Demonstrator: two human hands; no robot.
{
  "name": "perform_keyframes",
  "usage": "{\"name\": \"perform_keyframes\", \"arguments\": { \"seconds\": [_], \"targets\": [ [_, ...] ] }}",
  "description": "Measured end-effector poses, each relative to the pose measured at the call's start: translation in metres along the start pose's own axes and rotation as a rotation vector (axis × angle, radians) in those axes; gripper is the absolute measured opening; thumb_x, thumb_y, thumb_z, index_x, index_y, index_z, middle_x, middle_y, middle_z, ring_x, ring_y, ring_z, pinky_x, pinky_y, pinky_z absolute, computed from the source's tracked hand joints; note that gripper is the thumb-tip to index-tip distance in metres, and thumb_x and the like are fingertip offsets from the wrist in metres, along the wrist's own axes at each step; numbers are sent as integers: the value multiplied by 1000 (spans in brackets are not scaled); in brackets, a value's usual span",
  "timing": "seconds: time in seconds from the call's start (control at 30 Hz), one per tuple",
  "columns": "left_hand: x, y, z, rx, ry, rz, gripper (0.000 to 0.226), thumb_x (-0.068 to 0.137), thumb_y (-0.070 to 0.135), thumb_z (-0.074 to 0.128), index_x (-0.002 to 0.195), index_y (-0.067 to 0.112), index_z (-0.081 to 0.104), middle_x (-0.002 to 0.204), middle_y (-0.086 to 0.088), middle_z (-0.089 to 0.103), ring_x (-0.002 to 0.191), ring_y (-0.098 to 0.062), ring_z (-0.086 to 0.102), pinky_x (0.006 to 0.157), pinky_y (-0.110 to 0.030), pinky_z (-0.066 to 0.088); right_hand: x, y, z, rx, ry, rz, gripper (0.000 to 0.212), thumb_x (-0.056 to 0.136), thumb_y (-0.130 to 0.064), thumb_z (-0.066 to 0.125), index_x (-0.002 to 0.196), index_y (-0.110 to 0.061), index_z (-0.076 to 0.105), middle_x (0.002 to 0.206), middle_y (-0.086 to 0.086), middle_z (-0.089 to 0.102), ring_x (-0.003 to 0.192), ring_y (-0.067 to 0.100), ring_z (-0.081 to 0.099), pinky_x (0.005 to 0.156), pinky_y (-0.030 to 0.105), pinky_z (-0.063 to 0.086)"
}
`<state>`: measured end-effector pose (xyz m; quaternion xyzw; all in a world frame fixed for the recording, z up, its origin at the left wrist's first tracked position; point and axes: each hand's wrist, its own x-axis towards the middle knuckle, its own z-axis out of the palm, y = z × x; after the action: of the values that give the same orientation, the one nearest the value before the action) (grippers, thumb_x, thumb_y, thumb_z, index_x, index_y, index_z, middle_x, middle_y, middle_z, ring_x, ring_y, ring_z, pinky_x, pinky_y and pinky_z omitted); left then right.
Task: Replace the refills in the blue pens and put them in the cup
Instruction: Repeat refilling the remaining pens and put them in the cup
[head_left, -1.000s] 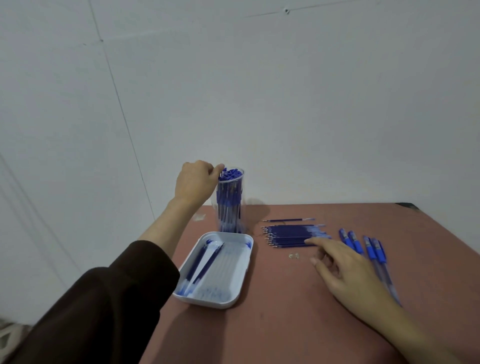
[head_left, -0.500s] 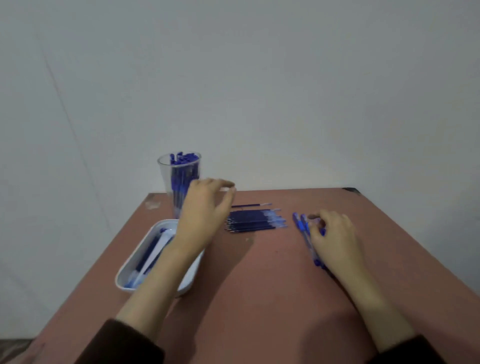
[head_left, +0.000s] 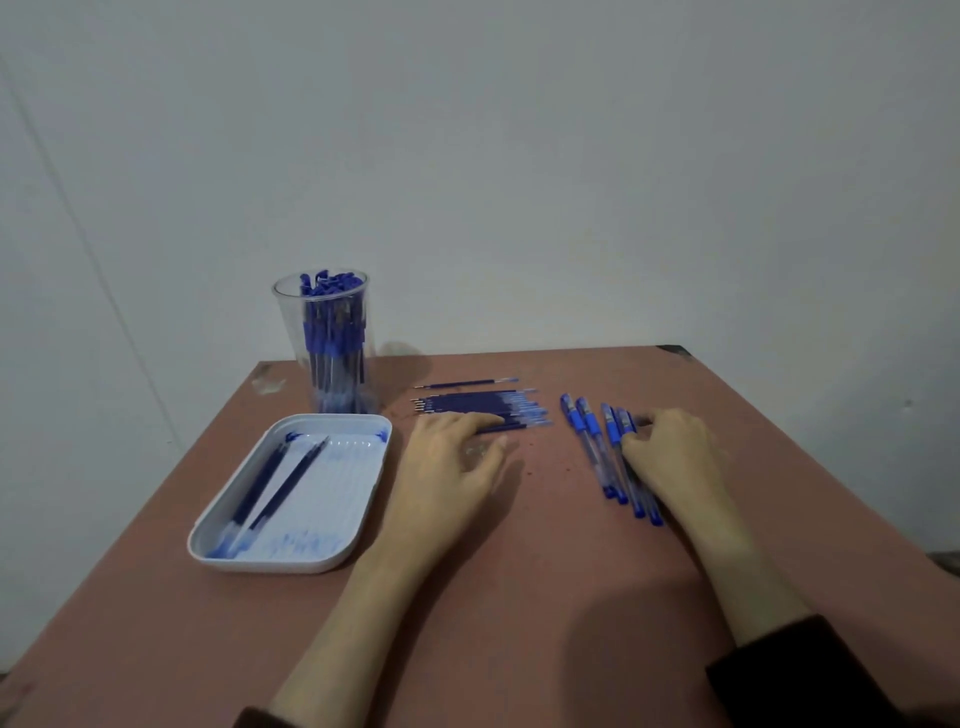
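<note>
Tray (head_left: 344, 484), 9 o'clock: two used refills (head_left: 287, 483). Cup (head_left: 289, 332), 11 o'clock: finished pens (head_left: 335, 332). Left hand (head_left: 448, 467), fingers spread, touching fresh refills (head_left: 483, 404) at 12. Loose pens (head_left: 592, 447), 2 o'clock; right hand (head_left: 670, 457) curled over them, pinch unclear. Step: likely fetching next pen; then open its barrel.

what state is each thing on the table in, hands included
cup, upright, packed with blue pens
tray, flat on the table, two refills lying in it
refill pile, loose in a row on the table
loose pens, lying side by side on the table
left hand, flat, fingertips on the refill pile
right hand, fingers curled over the rightmost loose pens, grip unclear
</note>
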<state>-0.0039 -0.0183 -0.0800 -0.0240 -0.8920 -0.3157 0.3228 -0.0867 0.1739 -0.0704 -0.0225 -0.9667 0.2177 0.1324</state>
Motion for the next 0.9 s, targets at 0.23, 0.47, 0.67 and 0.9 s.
{"name": "perform_keyframes", "arguments": {
  "seconds": [0.23,0.47,0.67,0.9],
  "targets": [
    [0,1,-1,-7,-21,-12,34,80,33,55,105,18,71,102,5,68,99,-13,53,85,4,21,-1,-2,-2,-88,-1,-14,23,86,-17,50,101,-13,66,87,6,58,72,24,45,63,28,35],
    [0,0,-2,-3,-20,-17,24,87,21,63,110,18,69,107,7,67,103,-9,49,85,4,22,1,4,-5,-90,40,26,24,95,-22,48,94,-6,67,71,6,49,66,26,44,62,29,35],
    [2,-3,-6,-77,39,-87,20,88,21,63,108,20,70,104,11,67,104,-10,54,89,-21,37,-1,2,-7,107,252,-139,28,94,-15,44,115,-11,62,99,12,58,82,32,56,63,31,32],
    [2,-2,-8,-170,58,-125,21,88,24,61,106,21,70,102,13,67,103,-10,58,93,-33,46,-21,-23,5,376,108,-623,21,89,-19,61,108,-23,68,87,-3,65,76,17,60,69,36,49]
  ]
}}
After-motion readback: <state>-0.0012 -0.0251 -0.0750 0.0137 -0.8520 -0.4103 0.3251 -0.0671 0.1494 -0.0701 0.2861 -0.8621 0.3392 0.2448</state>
